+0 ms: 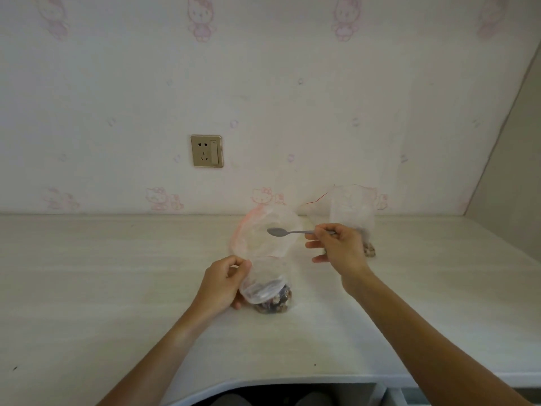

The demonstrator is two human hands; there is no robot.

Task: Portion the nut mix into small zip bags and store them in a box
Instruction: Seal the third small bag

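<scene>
Person's body, seen from above. Two forearms enter from the lower edge, both bare from elbow to wrist; no sleeve reaches into view. The left hand (224,284) and right hand (339,247) are bare, without gloves. At the lower edge, dark clothing covers the lap, its detail unclear.

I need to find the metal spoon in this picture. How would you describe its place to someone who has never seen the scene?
Start at the pale desk under the cartoon wallpaper. Above its middle, the right hand pinches a thin grey spoon, its bowl over the open mouth of the clear bag that the left hand holds. It is the only metal thing among clear plastic bags.
</scene>
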